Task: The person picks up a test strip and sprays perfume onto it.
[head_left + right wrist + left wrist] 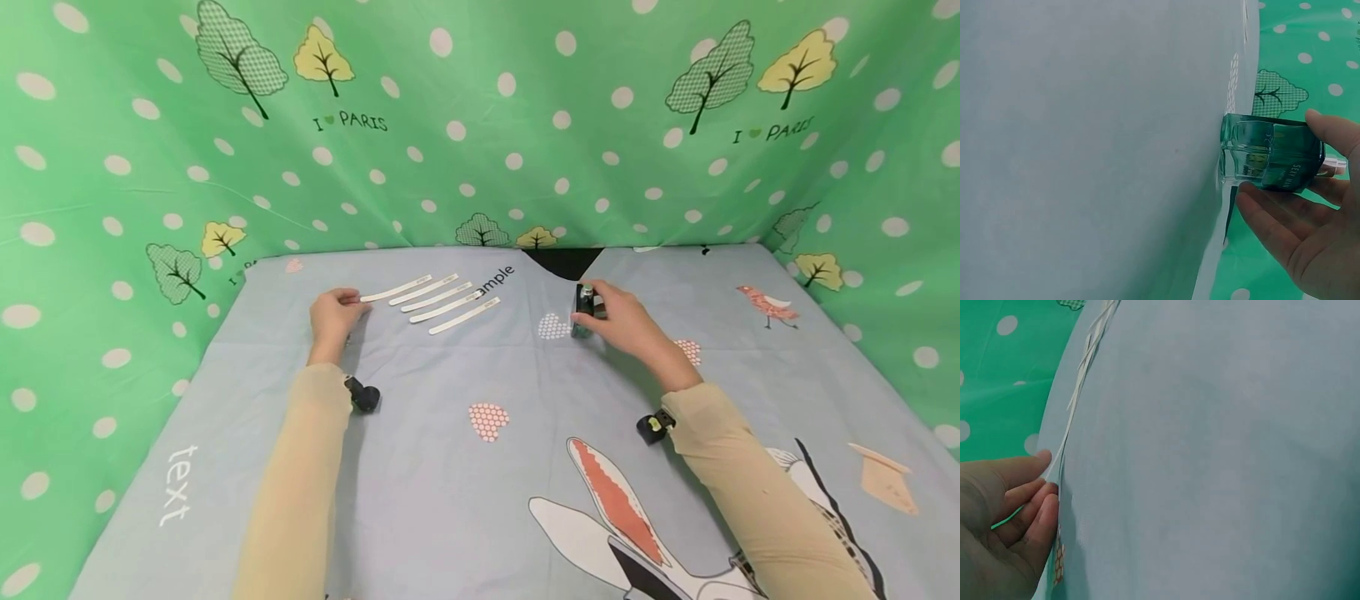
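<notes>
My left hand (335, 321) pinches the near end of a white perfume test strip (397, 289) between thumb and fingertips. Beside that strip, several more white test strips (465, 317) lie in a slanted row on the cloth, small print at their far ends. In the left wrist view the strips (1088, 356) appear edge-on, running away from the fingertips. My right hand (626, 321) grips a green glass perfume bottle (581, 323) that stands upright on the cloth. The right wrist view shows the thumb near the bottle's (1260, 153) top and fingers along its side, with a shiny sprayer neck.
A pale grey-blue cloth (420, 467) with printed hearts, a bird and a rabbit covers the table. Green dotted fabric (480, 167) hangs at the back and sides. A small black camera (363, 395) sits at the left wrist, another camera (654, 427) at the right.
</notes>
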`<state>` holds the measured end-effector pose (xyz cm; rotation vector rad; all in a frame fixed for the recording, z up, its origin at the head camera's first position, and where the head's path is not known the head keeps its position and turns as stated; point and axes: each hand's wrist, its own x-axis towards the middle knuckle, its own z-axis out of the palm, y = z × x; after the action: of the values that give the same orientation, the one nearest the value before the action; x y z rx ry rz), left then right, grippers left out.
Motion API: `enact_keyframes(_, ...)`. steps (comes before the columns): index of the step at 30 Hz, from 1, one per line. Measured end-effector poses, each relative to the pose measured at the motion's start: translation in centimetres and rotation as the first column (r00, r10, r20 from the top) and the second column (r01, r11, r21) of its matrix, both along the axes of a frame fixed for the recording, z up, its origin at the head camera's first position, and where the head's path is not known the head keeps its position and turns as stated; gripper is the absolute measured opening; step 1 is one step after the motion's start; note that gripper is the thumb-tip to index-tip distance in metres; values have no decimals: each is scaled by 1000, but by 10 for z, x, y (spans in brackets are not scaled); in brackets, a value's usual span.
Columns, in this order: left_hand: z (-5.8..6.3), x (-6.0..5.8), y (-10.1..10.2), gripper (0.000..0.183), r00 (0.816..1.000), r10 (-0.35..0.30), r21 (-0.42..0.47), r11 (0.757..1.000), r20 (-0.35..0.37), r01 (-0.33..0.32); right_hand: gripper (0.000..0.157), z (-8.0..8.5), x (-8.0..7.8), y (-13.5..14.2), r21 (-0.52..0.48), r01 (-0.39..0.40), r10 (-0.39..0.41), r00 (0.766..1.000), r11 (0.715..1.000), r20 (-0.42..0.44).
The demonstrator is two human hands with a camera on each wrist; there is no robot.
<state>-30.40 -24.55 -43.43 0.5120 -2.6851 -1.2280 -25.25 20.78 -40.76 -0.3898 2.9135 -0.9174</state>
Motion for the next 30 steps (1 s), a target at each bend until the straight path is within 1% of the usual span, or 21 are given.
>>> enact_keyframes(5, 0, 1, -2, 36, 1000, 26, 57, 998, 9, -27, 68, 0, 0, -1, 2, -7, 7, 1000, 1000, -8)
enact_keyframes(12, -2, -1, -8, 34, 998, 28, 109, 993, 56, -34, 68, 1, 1, -2, 20, -10, 10, 1000, 1000, -17)
enact_keyframes(19, -3, -3, -12, 32, 997, 50, 160, 985, 53, -58, 68, 2, 1, -2, 17, -10, 10, 1000, 1000, -16)
enact_keyframes(24, -3, -1, -12, 31, 998, 51, 174, 983, 45, -58, 68, 2, 1, -3, 21, -7, 8, 1000, 1000, -17)
enact_keyframes(30, -4, -1, -12, 31, 998, 48, 165, 985, 46, -55, 68, 2, 1, -3, 28, -3, 4, 1000, 1000, -23)
